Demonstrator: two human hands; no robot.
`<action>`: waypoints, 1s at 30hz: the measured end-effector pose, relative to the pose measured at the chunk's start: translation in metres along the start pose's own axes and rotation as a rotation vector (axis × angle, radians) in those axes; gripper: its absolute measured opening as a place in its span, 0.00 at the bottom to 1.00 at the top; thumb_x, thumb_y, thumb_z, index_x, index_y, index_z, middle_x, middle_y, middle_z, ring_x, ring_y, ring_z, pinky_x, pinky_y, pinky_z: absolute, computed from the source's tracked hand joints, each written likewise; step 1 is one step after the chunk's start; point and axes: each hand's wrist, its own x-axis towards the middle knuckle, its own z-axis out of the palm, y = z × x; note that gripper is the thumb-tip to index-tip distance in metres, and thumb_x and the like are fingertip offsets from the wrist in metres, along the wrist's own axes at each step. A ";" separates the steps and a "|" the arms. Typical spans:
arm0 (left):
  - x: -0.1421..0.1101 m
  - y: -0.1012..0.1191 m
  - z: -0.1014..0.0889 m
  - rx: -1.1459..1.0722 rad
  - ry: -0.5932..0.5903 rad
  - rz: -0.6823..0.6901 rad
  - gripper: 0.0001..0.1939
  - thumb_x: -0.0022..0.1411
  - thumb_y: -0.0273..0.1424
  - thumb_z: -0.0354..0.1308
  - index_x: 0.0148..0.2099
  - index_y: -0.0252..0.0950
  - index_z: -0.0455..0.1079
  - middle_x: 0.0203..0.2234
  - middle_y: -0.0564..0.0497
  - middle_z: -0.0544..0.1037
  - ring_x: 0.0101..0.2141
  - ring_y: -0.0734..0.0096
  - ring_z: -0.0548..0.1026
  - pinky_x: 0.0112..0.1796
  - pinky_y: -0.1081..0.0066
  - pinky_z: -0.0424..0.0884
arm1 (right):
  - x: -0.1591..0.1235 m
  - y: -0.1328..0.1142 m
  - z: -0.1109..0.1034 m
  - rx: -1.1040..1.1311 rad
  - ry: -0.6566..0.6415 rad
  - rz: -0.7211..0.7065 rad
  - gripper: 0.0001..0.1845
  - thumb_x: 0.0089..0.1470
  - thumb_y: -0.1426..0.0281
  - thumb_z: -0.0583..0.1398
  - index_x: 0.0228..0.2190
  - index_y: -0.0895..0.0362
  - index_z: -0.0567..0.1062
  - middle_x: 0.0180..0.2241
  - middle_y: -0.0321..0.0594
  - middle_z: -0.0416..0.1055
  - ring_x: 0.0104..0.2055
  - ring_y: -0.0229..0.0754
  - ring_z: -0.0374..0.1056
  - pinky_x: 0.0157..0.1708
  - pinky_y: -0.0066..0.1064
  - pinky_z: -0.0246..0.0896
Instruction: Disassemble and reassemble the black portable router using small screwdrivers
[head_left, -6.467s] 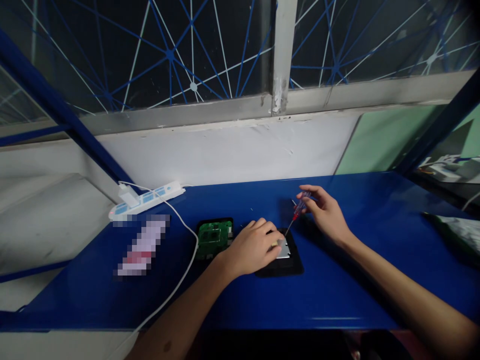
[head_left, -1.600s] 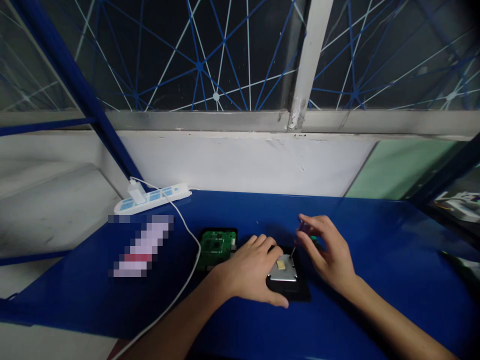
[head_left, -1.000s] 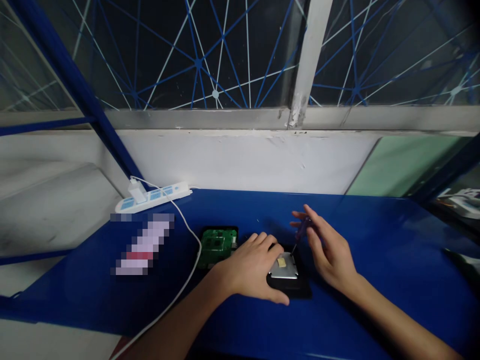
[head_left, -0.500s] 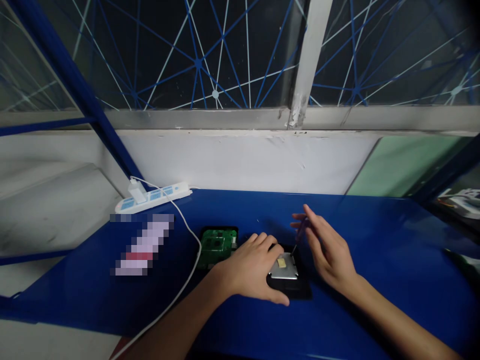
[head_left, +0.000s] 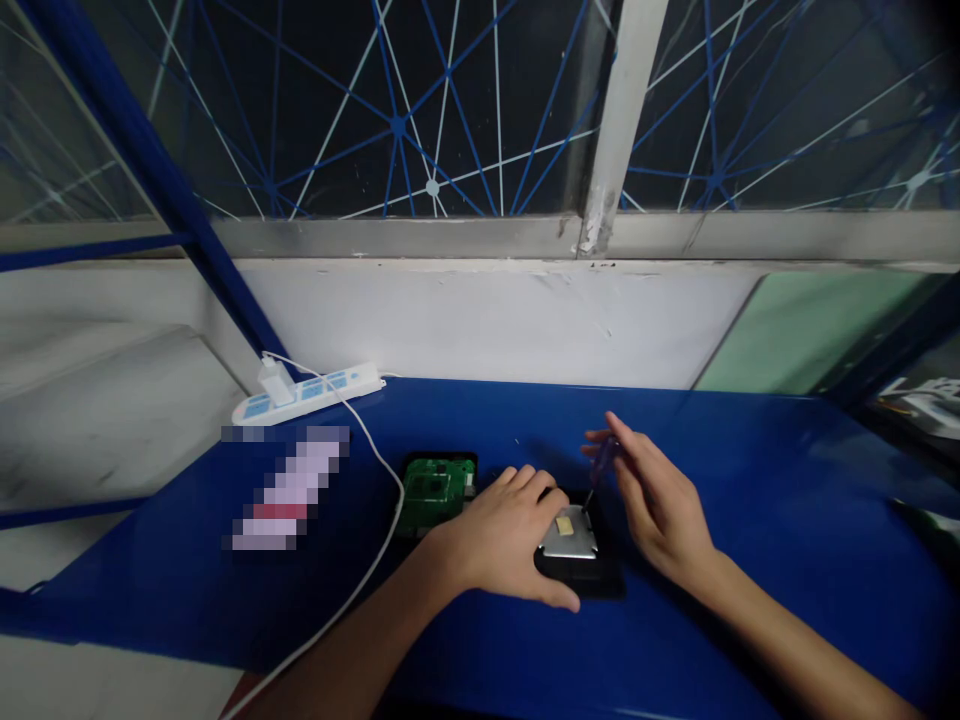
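Two hands (head_left: 504, 538) (head_left: 667, 512), one screwdriver (head_left: 603, 462), one metal plate (head_left: 574, 542), one circuit board (head_left: 431, 490), one power strip (head_left: 321, 395)

Screwdriver (head_left: 602, 462): purple translucent handle, thin metal shaft; held tilted, tip pointed down at far right corner of metal plate (head_left: 574, 543). Plate silvery, flat, notched near corners, topped by small yellowish pad (head_left: 564, 525); seated in black casing (head_left: 600, 581), laid flat on blue tabletop (head_left: 525, 665). Left portions of plate and casing covered.

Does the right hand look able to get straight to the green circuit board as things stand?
Probably not directly: the left hand lies between the right hand and the green circuit board, and the right hand holds a screwdriver.
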 end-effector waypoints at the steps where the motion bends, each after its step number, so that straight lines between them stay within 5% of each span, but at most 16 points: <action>1: 0.000 0.000 0.000 0.001 0.005 0.003 0.40 0.47 0.59 0.68 0.53 0.38 0.66 0.49 0.44 0.71 0.48 0.50 0.69 0.52 0.56 0.64 | 0.001 0.000 0.000 -0.013 0.011 -0.006 0.30 0.66 0.75 0.50 0.66 0.47 0.56 0.46 0.44 0.73 0.46 0.44 0.72 0.44 0.41 0.72; 7: -0.001 0.000 0.000 0.011 0.020 0.006 0.39 0.48 0.60 0.67 0.52 0.37 0.67 0.46 0.44 0.71 0.47 0.50 0.69 0.51 0.55 0.64 | 0.002 0.001 0.001 -0.044 0.079 -0.046 0.23 0.61 0.73 0.61 0.56 0.48 0.68 0.36 0.38 0.66 0.35 0.41 0.68 0.36 0.37 0.71; 19: 0.000 0.000 0.001 0.005 0.012 0.007 0.41 0.48 0.60 0.67 0.55 0.37 0.65 0.49 0.44 0.71 0.49 0.50 0.69 0.52 0.55 0.64 | -0.002 -0.001 0.000 0.060 -0.010 0.050 0.28 0.67 0.76 0.49 0.65 0.47 0.57 0.54 0.46 0.69 0.46 0.41 0.74 0.45 0.38 0.72; 26: 0.000 0.000 0.002 0.023 0.029 0.017 0.41 0.48 0.59 0.67 0.54 0.37 0.66 0.48 0.44 0.71 0.48 0.50 0.69 0.52 0.55 0.64 | 0.002 0.000 0.002 -0.011 0.092 -0.022 0.27 0.62 0.76 0.58 0.60 0.48 0.64 0.40 0.40 0.69 0.38 0.41 0.71 0.39 0.37 0.72; 30: 0.000 0.000 0.002 0.029 0.029 0.017 0.40 0.48 0.59 0.67 0.53 0.37 0.66 0.48 0.44 0.71 0.47 0.50 0.69 0.51 0.55 0.64 | 0.000 0.000 0.000 -0.023 0.092 -0.025 0.21 0.61 0.74 0.60 0.55 0.48 0.69 0.39 0.40 0.67 0.36 0.41 0.70 0.36 0.36 0.72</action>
